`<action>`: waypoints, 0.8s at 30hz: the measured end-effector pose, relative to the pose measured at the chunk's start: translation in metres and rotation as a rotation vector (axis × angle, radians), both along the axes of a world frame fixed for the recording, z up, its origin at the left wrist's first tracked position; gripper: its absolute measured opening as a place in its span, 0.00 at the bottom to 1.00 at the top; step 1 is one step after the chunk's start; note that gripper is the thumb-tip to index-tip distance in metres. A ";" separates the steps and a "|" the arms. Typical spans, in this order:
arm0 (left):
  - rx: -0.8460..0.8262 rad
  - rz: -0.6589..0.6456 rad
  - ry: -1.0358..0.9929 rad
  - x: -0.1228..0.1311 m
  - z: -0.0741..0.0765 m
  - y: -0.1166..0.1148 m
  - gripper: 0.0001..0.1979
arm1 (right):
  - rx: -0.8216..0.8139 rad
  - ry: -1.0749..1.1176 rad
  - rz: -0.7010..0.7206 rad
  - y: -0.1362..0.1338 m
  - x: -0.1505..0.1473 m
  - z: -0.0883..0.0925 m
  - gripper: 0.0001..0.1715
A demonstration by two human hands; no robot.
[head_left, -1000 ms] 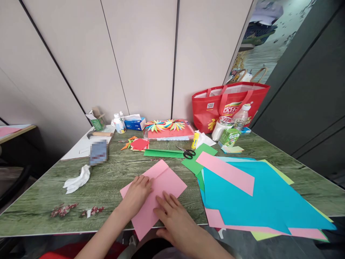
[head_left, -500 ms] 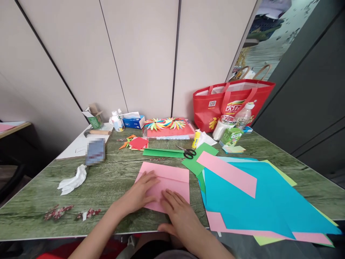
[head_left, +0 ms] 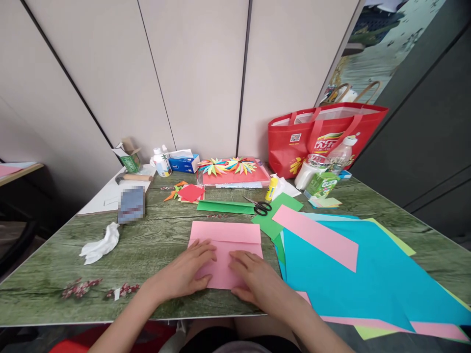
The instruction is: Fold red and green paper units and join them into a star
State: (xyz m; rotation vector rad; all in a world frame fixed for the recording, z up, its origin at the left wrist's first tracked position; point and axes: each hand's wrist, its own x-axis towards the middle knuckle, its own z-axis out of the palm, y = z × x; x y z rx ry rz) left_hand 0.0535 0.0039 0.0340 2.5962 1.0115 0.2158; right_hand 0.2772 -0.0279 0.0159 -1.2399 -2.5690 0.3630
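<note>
A pink sheet of paper (head_left: 226, 231) lies on the table in front of me, with a crease or folded band running across its upper part. My left hand (head_left: 187, 268) rests on its left side, fingers stretched out over the paper. On the right side lies my right hand (head_left: 255, 280), its fingers also extended and pressing nothing into a grip. Beyond the sheet sit a folded green paper strip (head_left: 225, 207) and black-handled scissors (head_left: 262, 208), blades pointing left. A loose pink strip (head_left: 316, 238) lies on large blue sheets (head_left: 342, 279) to the right.
A yellow glue stick (head_left: 271, 189) stands behind the scissors. Farther back are folded-paper stars (head_left: 227, 166), a tissue box (head_left: 183, 163) and a red bag (head_left: 290, 147). Crumpled tissue (head_left: 101, 243) and a hammer (head_left: 134, 177) lie left. Blue sheets overhang the front edge.
My right hand has moved up and to the right on the pink sheet. My left hand has shifted slightly down, and the sheet now sits straighter.
</note>
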 end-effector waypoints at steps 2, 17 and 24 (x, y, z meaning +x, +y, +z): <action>0.011 0.042 -0.051 -0.002 -0.003 0.004 0.20 | -0.005 -0.036 0.000 0.004 0.001 0.007 0.10; 0.535 0.134 0.028 0.016 -0.019 0.023 0.11 | 0.022 -0.140 -0.174 0.057 -0.002 0.003 0.11; 0.588 0.029 0.103 0.026 -0.047 0.012 0.17 | 0.044 -0.145 -0.245 0.070 -0.004 -0.004 0.09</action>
